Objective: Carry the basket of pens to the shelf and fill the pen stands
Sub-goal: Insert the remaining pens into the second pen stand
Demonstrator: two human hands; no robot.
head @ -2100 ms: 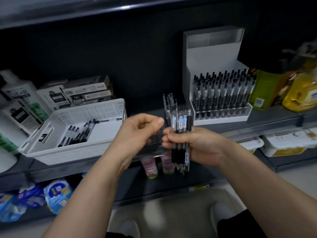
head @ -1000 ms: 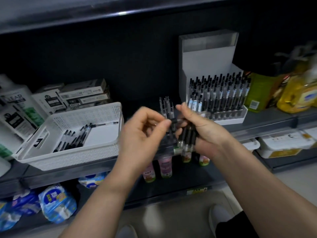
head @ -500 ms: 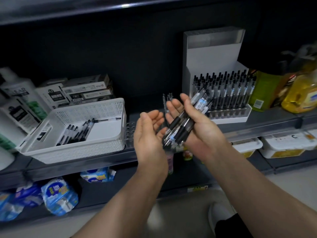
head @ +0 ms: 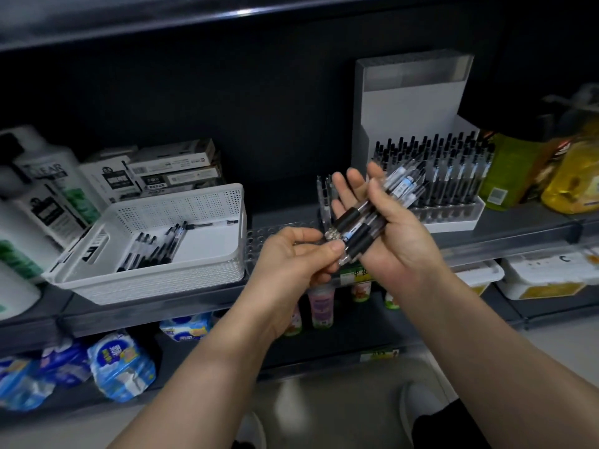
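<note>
- Right grip (head: pixel 393 236) palm up in front of the shelf (head: pixel 518 228), thumb folded over a bundle of pens (head: pixel 364 222) lying across the palm; fingers mostly straight.
- Left grip (head: pixel 291 254) just beside it, thumb and curled fingers pinching the lower ends of that bundle.
- Bundle is tilted, lower ends toward the left grip, upper ends toward the white pen stand (head: pixel 453 220).
- White pen stand sits on the right part of the shelf, packed with upright pens, tall white backboard behind.
- Clear pen stand (head: pixel 275 233) on the shelf between basket and white stand; a few pens upright at its right end, partly hidden behind the right grip's fingers.
- Basket (head: pixel 181 205), white, on the left part of the shelf near the front edge; loose pens (head: pixel 155 249) lie flat inside, toward its left side.
- Boxes (head: pixel 171 170) stacked behind the basket; white bottles (head: pixel 48 189) at the left end of the shelf.
- Yellow and green bottles (head: pixel 567 176) at the right end of the shelf.
- Lower shelf: blue packs (head: pixel 120 367), small bottles (head: pixel 321 307).
</note>
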